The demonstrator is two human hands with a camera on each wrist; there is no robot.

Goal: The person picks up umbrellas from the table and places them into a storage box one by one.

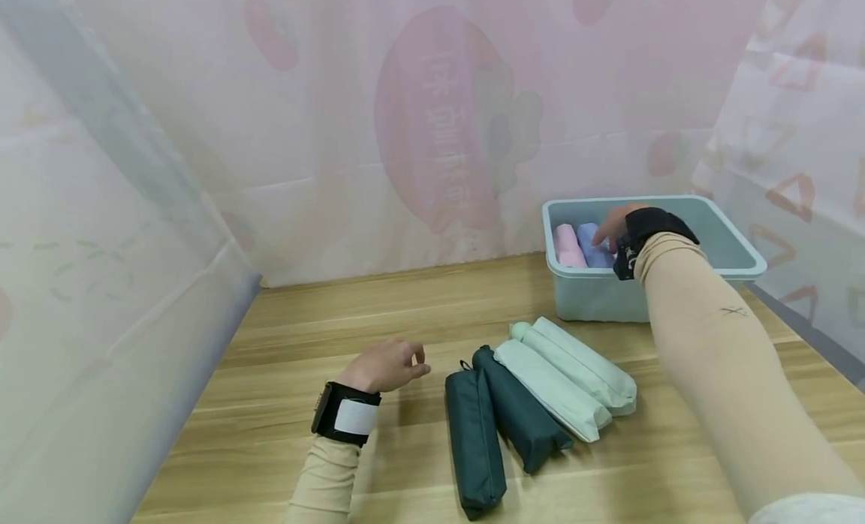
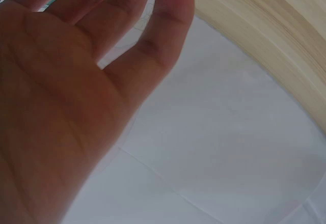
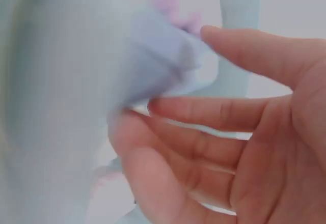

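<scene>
In the pale blue bin (image 1: 733, 248) at the desk's (image 1: 284, 404) far right corner, the right hand (image 1: 611, 225) reaches down, its fingers (image 3: 204, 109) loosely spread and touching the lilac folded umbrella (image 1: 593, 246) lying beside a pink one (image 1: 568, 246). It looks light and soft-sleeved (probably slippery fabric), best gripped around its middle. The left hand (image 1: 387, 365) hovers relaxed near the desk's middle, holding nothing, beside four folded umbrellas (image 1: 541, 389)

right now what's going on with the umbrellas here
A person's right hand reaches into a pale blue bin, fingers on a lavender folded umbrella lying beside a pink one. The left hand hovers open above the wooden table. Two dark green and two mint umbrellas lie outside.
</scene>
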